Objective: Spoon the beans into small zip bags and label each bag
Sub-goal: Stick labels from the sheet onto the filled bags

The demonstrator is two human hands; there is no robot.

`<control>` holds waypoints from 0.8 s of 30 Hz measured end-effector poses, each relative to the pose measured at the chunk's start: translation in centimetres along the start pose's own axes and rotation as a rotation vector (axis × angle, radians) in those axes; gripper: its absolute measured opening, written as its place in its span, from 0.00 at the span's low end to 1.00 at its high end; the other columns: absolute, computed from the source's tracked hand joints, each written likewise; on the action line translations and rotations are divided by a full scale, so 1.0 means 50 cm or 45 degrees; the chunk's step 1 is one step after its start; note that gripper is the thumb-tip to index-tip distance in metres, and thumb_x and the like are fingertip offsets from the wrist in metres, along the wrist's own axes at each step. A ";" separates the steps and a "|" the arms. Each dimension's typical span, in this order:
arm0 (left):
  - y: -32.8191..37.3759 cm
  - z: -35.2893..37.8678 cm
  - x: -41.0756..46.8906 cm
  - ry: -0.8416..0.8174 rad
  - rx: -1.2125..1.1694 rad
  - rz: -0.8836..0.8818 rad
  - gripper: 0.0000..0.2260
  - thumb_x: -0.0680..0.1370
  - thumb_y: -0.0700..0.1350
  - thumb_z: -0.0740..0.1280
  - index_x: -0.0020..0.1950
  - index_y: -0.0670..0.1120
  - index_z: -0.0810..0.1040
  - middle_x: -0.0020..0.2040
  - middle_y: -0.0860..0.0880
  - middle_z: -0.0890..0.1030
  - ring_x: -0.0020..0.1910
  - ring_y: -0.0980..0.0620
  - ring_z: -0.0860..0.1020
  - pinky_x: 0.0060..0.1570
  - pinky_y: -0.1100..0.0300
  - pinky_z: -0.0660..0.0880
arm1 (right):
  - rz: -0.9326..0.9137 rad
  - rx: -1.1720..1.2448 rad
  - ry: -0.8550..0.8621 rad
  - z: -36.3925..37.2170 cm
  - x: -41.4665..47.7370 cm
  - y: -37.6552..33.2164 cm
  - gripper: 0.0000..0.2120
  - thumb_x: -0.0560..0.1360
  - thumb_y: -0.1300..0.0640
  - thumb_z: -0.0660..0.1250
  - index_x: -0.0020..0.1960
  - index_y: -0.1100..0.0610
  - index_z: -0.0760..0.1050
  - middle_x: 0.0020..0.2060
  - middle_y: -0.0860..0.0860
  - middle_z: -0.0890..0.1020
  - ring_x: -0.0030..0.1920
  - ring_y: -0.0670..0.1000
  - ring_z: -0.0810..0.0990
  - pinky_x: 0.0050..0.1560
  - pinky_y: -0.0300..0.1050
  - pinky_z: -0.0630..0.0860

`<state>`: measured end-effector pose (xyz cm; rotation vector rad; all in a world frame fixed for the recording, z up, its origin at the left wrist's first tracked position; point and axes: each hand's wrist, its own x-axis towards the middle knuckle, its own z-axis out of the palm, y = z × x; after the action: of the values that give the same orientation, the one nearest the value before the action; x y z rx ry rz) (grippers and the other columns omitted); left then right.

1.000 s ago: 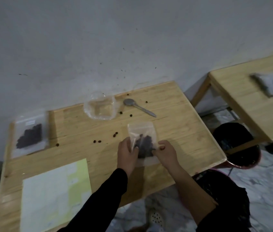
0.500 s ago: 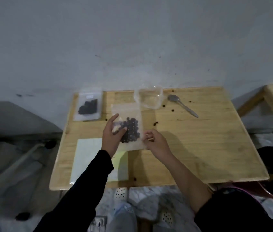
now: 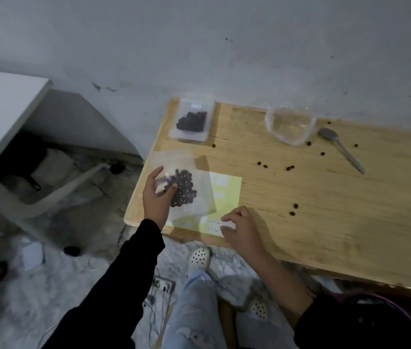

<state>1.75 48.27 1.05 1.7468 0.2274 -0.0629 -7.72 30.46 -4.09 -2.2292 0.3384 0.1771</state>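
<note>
Head view; entries run from largest to smallest.

1. Light wooden table (image 3: 337, 210): rectangular, set against a pale grey wall. Every item below is found on it or above it.
2. Yellow-green label sheet (image 3: 227, 195): laid flat at the table's near left corner and partly covered by the held bag. Small white labels are seen on it; the writing is too small to be read.
3. Small clear zip bag (image 3: 199, 202): held tilted above the left part of the sheet and the table's left edge. Dark round beans (image 3: 184, 190) are gathered in a cluster at its middle.
4. Second clear zip bag (image 3: 191, 120): laid flat at the far left corner, filled with dark beans and marked with a small white label near its top.
5. Clear plastic tub (image 3: 290, 124): stood at the far edge, well apart from the second bag.
6. Left hand (image 3: 157, 200): black-sleeved. The held bag is gripped at its left side, with the thumb laid on the front beside the beans.
7. Right hand (image 3: 243, 229): fingers are bent down onto the sheet's near right corner, with the tips at a white label (image 3: 228, 224). Whether that label is pinched or only touched cannot be told.
8. Grey metal spoon (image 3: 342, 149): laid just right of the tub, bowl toward the wall.
9. Loose beans (image 3: 262, 164): scattered singly and in pairs on the bare wood.
</note>
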 end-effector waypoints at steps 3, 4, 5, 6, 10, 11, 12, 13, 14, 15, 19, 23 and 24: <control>0.000 0.003 -0.008 0.004 -0.015 -0.007 0.20 0.76 0.33 0.67 0.64 0.50 0.70 0.60 0.42 0.75 0.46 0.63 0.78 0.41 0.73 0.74 | 0.017 0.022 0.026 0.006 -0.003 -0.006 0.08 0.70 0.65 0.70 0.50 0.60 0.80 0.46 0.49 0.71 0.50 0.50 0.73 0.51 0.39 0.70; 0.001 0.006 -0.010 -0.002 -0.018 -0.010 0.20 0.76 0.33 0.66 0.65 0.49 0.70 0.59 0.42 0.75 0.42 0.66 0.78 0.40 0.74 0.74 | 0.029 0.019 0.024 0.007 -0.004 -0.007 0.08 0.70 0.65 0.69 0.49 0.60 0.79 0.47 0.49 0.71 0.51 0.50 0.73 0.52 0.41 0.72; 0.002 0.009 -0.012 -0.011 -0.021 -0.012 0.20 0.76 0.32 0.66 0.66 0.48 0.70 0.58 0.42 0.75 0.40 0.68 0.78 0.38 0.74 0.74 | 0.039 0.015 0.017 0.009 -0.003 -0.008 0.08 0.70 0.65 0.69 0.49 0.60 0.79 0.47 0.49 0.71 0.52 0.50 0.73 0.53 0.42 0.72; 0.001 0.010 -0.014 -0.022 -0.025 -0.013 0.21 0.76 0.32 0.66 0.66 0.47 0.70 0.57 0.42 0.75 0.39 0.69 0.78 0.38 0.74 0.74 | 0.046 0.012 0.012 0.010 -0.002 -0.009 0.08 0.70 0.65 0.69 0.48 0.60 0.79 0.48 0.48 0.71 0.52 0.50 0.73 0.54 0.43 0.73; -0.001 0.015 -0.016 -0.062 -0.038 -0.017 0.21 0.76 0.33 0.66 0.67 0.47 0.70 0.54 0.48 0.76 0.39 0.65 0.79 0.39 0.71 0.75 | 0.104 0.031 0.015 0.013 0.005 -0.016 0.05 0.71 0.64 0.69 0.46 0.58 0.78 0.47 0.47 0.72 0.52 0.49 0.74 0.54 0.44 0.74; 0.000 0.017 -0.017 -0.070 -0.042 -0.022 0.21 0.76 0.33 0.66 0.68 0.46 0.70 0.53 0.52 0.76 0.39 0.63 0.79 0.39 0.71 0.76 | 0.115 0.034 0.021 0.014 0.007 -0.017 0.04 0.71 0.64 0.69 0.46 0.58 0.78 0.46 0.47 0.72 0.51 0.49 0.74 0.54 0.44 0.74; 0.001 0.018 -0.017 -0.078 -0.048 -0.027 0.21 0.76 0.33 0.66 0.68 0.46 0.70 0.52 0.54 0.75 0.40 0.61 0.79 0.39 0.70 0.76 | 0.122 0.037 0.025 0.014 0.008 -0.019 0.04 0.71 0.64 0.69 0.45 0.58 0.78 0.45 0.47 0.73 0.51 0.49 0.75 0.54 0.44 0.75; 0.001 0.019 -0.017 -0.088 -0.058 -0.032 0.22 0.76 0.33 0.67 0.68 0.47 0.70 0.52 0.53 0.75 0.41 0.59 0.79 0.39 0.69 0.77 | 0.128 0.035 0.025 0.014 0.010 -0.023 0.03 0.71 0.64 0.69 0.44 0.58 0.78 0.44 0.48 0.74 0.50 0.50 0.75 0.53 0.44 0.75; 0.001 0.021 -0.017 -0.096 -0.069 -0.038 0.21 0.76 0.33 0.66 0.67 0.47 0.70 0.52 0.52 0.76 0.41 0.57 0.79 0.38 0.69 0.77 | 0.133 0.026 0.022 0.014 0.010 -0.027 0.02 0.72 0.64 0.68 0.43 0.59 0.78 0.42 0.49 0.76 0.49 0.50 0.76 0.52 0.45 0.76; 0.002 0.022 -0.017 -0.105 -0.076 -0.040 0.21 0.76 0.33 0.66 0.67 0.48 0.70 0.52 0.51 0.76 0.41 0.57 0.79 0.38 0.69 0.77 | 0.143 0.019 0.015 0.014 0.011 -0.032 0.02 0.72 0.64 0.68 0.42 0.59 0.78 0.41 0.49 0.77 0.47 0.50 0.77 0.49 0.44 0.77; 0.004 0.029 -0.013 -0.134 -0.079 -0.044 0.21 0.76 0.34 0.66 0.67 0.49 0.70 0.53 0.52 0.76 0.42 0.54 0.80 0.38 0.66 0.78 | 0.183 0.099 0.016 0.014 0.012 -0.044 0.08 0.73 0.66 0.66 0.38 0.56 0.73 0.35 0.50 0.77 0.39 0.51 0.77 0.40 0.44 0.75; 0.012 0.036 -0.005 -0.202 -0.066 -0.030 0.22 0.77 0.34 0.66 0.67 0.51 0.70 0.49 0.59 0.76 0.42 0.51 0.79 0.40 0.60 0.79 | 0.226 0.225 -0.015 0.005 0.017 -0.048 0.09 0.73 0.68 0.64 0.39 0.57 0.70 0.33 0.49 0.73 0.37 0.49 0.73 0.34 0.33 0.69; 0.015 0.039 -0.001 -0.230 -0.064 -0.028 0.22 0.77 0.33 0.65 0.67 0.51 0.70 0.49 0.61 0.76 0.43 0.48 0.80 0.42 0.57 0.79 | 0.243 0.263 -0.013 -0.001 0.019 -0.050 0.09 0.73 0.69 0.64 0.38 0.56 0.70 0.33 0.48 0.73 0.36 0.48 0.72 0.33 0.30 0.68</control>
<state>2.00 46.22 1.42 1.6772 0.1151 -0.2278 -6.07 31.74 -2.45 -1.9905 0.5399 0.2439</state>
